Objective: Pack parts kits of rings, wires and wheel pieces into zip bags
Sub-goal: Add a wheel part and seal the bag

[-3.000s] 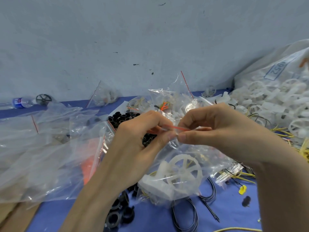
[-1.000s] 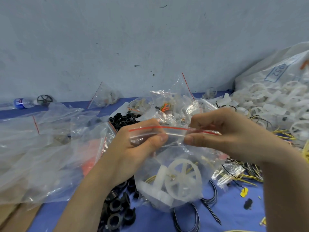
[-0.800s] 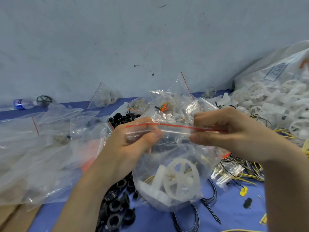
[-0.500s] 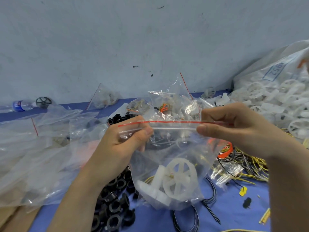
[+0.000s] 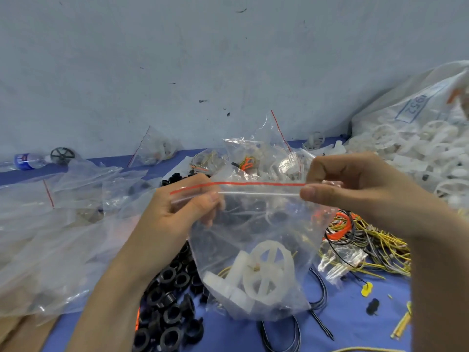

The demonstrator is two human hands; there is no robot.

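Between the two hands hangs the clear zip bag [image 5: 253, 232], a white wheel [image 5: 269, 275] at its bottom; left hand [image 5: 177, 212] and right hand [image 5: 355, 194] each pinch one end of its red-striped top. Far right, a sack [image 5: 396, 102] is printed 1952.

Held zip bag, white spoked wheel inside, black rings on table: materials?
Zip bag: thin clear plastic film, glossy; it wrinkles and shows its contents. White spoked wheel: matte, faintly translucent, likely moulded plastic. Black rings: smooth with dull highlights, plastic or rubber; cannot tell which.
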